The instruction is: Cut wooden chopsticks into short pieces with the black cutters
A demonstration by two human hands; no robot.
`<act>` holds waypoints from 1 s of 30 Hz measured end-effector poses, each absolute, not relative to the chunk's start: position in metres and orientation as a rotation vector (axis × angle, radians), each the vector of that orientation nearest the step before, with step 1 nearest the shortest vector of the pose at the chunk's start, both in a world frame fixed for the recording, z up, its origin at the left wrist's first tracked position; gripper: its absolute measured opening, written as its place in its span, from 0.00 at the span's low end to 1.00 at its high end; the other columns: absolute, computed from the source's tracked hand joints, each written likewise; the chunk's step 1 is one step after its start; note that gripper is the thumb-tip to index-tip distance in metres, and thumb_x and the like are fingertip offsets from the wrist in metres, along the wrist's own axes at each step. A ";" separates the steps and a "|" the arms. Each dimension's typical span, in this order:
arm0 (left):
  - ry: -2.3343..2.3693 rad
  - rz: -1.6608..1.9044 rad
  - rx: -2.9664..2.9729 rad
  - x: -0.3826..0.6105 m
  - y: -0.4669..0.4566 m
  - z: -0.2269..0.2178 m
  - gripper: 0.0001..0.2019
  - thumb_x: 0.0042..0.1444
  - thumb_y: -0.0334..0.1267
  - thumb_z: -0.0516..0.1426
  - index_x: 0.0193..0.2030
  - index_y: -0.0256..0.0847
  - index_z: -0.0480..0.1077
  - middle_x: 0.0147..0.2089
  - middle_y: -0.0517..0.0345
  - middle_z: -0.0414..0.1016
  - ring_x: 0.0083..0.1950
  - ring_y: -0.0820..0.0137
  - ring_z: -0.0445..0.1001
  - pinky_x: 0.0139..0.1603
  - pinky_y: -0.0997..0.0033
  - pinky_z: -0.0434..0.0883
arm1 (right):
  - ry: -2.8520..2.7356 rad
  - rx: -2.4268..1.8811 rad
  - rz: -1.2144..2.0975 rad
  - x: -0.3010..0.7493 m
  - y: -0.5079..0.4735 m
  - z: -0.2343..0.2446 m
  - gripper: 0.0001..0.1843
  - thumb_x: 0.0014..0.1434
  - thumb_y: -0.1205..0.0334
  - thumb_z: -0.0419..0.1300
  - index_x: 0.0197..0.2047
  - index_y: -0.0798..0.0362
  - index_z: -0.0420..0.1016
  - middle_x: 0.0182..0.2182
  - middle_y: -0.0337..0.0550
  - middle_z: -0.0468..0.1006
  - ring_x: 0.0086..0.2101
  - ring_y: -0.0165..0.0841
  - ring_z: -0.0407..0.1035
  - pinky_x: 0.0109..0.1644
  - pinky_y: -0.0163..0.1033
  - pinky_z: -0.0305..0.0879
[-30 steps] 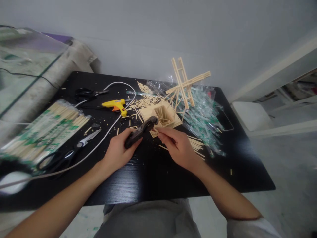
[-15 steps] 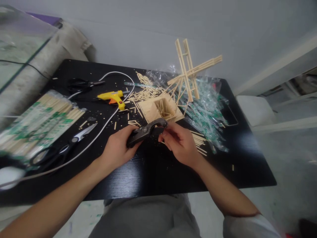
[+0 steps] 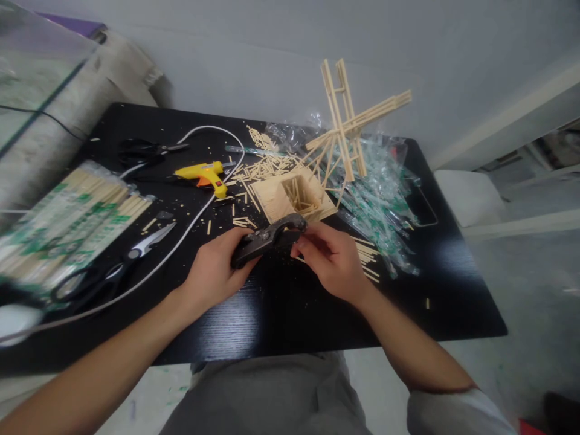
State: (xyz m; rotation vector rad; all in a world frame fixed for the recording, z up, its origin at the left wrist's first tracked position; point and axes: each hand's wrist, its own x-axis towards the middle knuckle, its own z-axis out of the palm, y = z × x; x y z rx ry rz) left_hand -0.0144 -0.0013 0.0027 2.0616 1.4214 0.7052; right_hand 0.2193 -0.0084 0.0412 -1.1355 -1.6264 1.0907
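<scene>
My left hand [image 3: 220, 263] is wrapped round the handles of a black hand cutter [image 3: 267, 239], held tilted above the table with its curved head toward the right. Beside that head, my right hand [image 3: 333, 258] has its fingers pinched together; what lies between them is hidden. The pale end of a thin stick [image 3: 299, 260] shows just below these fingertips, and I cannot tell whether it is held. Behind the cutter stands a wooden stick model [image 3: 267, 196] with a square opening full of short sticks. Crossed stick blades [image 3: 343, 127] rise at its back.
A yellow glue gun [image 3: 199, 173] with a white cord, large scissors [image 3: 131, 254] and black-handled pliers [image 3: 149, 150] lie to the left, near packs of sticks [image 3: 72, 217]. Cut stick pieces [image 3: 267, 166] and green-printed plastic wrappers [image 3: 376, 193] cover the back. Loose sticks [image 3: 367, 257] lie right.
The view has shifted slightly. Both hands and the cutter keep nearly the same pose, with the right hand turned very slightly.
</scene>
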 end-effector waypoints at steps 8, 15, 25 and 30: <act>1.429 0.680 2.048 -0.014 -0.001 0.004 0.14 0.62 0.45 0.57 0.50 0.42 0.72 0.44 0.53 0.83 0.43 0.61 0.81 0.47 0.64 0.75 | -1.634 -1.146 1.078 0.220 -0.008 0.041 0.06 0.69 0.60 0.60 0.41 0.52 0.77 0.28 0.38 0.80 0.29 0.29 0.75 0.33 0.32 0.71; 1.438 0.640 2.026 -0.013 -0.001 0.005 0.10 0.62 0.45 0.56 0.44 0.43 0.71 0.36 0.56 0.81 0.36 0.64 0.79 0.38 0.68 0.71 | -1.621 -1.138 1.093 0.219 -0.007 0.039 0.06 0.68 0.61 0.61 0.40 0.52 0.77 0.28 0.39 0.81 0.28 0.30 0.76 0.33 0.33 0.71; 1.496 0.579 2.050 -0.014 -0.003 0.005 0.04 0.59 0.41 0.54 0.35 0.44 0.65 0.28 0.61 0.73 0.27 0.67 0.72 0.30 0.70 0.64 | -1.609 -1.131 1.096 0.219 -0.008 0.039 0.05 0.68 0.64 0.60 0.39 0.52 0.76 0.28 0.38 0.80 0.28 0.29 0.75 0.32 0.33 0.70; 1.511 0.554 2.074 -0.014 -0.002 0.006 0.04 0.57 0.38 0.54 0.32 0.45 0.61 0.25 0.62 0.69 0.24 0.68 0.69 0.28 0.70 0.61 | -1.614 -1.134 1.099 0.218 -0.009 0.041 0.07 0.69 0.63 0.60 0.38 0.52 0.77 0.28 0.38 0.80 0.27 0.29 0.74 0.31 0.32 0.69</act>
